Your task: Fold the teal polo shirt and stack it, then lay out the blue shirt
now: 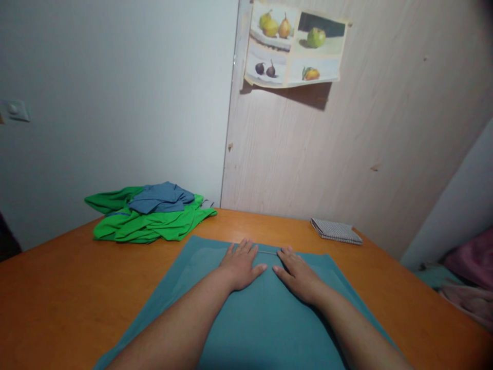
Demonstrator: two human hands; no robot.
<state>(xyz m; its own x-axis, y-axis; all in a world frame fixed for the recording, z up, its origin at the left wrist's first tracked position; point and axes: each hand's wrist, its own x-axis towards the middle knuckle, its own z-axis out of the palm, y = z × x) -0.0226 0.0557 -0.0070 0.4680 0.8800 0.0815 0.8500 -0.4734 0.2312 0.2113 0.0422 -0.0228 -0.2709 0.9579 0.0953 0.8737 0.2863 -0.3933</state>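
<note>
While your two hands lie palm-down on the teal cloth (265, 324), neither of them grips anything. Your left hand (241, 264) is spread open with its fingers stretched forward and its thumb pointing inward. Your right hand (298, 275) is spread open in the same way, just beside it. The two thumbs come close to each other but stay a little apart. Both hands press near the far edge of the cloth, and your bare forearms run back over it toward you.

The cloth lies flat on the orange wooden table (57, 277), right in front of you and about in the middle of the tabletop. Its far edge runs straight just beyond your fingertips, and its near part passes out of view at the bottom.

At the far left of the table you have a loose heap of green clothes (146, 228), with a crumpled blue garment (162, 198) lying on top. This heap is near the far left corner of the cloth but does not touch it. At the far right sits a small folded striped cloth (336, 230), well apart from your right hand.

Behind the table stands a pale wooden panel (308, 154) with a fruit picture (295, 46) fixed to it. A light switch (14, 109) shows on the white wall to your left, and some pink bedding (470, 257) lies off to your right.
</note>
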